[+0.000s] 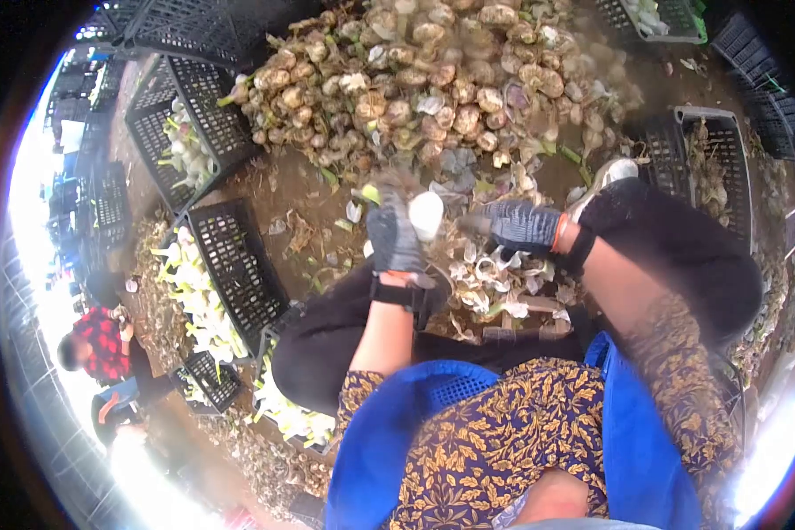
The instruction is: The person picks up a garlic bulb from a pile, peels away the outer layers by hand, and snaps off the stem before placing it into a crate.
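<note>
**Pale bulb at the edge of the left hand, right hand close by**

The gloved left hand (393,234) is closed around a pale bulb (426,215), which shows beside the thumb, above the floor between the person's bent legs. The bulb looks smooth; a loose grip on it through fabric could let it slip into the litter below.

The gloved right hand (519,225) is just beside, apart from the bulb, its fingers curled. Blur hides the fingertips, so I cannot tell whether they hold anything. If there is a blade there, a careless stroke could nick the bulb or the left glove.

Under the hands lie loose white peelings (503,283); a dropped bulb could be hard to pick out among them.

Beyond, the heap of unpeeled bulbs (442,79) spreads close to the shoe (617,172); a nudge from that foot could send some rolling. To the left, a black crate (230,256) lies tilted by a pile of pale stemmed bulbs (201,305), which a knock might scatter.
</note>
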### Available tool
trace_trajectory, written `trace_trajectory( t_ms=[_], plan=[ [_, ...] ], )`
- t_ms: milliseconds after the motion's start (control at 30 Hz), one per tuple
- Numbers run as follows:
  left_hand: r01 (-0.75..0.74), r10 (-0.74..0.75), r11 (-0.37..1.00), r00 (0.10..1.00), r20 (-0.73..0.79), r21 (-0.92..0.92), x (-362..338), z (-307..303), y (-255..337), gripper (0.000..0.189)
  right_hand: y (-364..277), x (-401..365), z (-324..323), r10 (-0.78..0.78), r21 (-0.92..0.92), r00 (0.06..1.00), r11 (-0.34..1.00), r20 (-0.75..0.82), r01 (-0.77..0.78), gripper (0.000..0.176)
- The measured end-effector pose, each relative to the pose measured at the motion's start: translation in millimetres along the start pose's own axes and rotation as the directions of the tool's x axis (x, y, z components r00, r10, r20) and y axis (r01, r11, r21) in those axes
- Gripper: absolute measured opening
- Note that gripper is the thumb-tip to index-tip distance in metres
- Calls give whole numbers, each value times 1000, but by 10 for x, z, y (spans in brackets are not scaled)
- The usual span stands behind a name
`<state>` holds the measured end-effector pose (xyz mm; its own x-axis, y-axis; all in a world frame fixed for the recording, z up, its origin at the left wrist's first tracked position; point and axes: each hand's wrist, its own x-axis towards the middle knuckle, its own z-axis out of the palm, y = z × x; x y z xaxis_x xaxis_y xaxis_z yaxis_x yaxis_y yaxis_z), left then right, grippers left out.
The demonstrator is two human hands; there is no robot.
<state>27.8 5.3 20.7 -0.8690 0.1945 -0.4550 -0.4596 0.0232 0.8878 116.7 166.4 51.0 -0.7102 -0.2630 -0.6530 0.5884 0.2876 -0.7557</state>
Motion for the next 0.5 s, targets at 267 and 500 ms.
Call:
trace_trajectory(
  t_ms=[267,500],
  plan=[
    [-159,114,968,968,225,193,-89,87,-229,38,532,773,317,45,975,993,-197,109,-98,45],
    [-449,323,662,893,312,600,-130,-121,-372,40,-1008,1074,-1665,-273,859,845,106,-459,501,41]
  ],
)
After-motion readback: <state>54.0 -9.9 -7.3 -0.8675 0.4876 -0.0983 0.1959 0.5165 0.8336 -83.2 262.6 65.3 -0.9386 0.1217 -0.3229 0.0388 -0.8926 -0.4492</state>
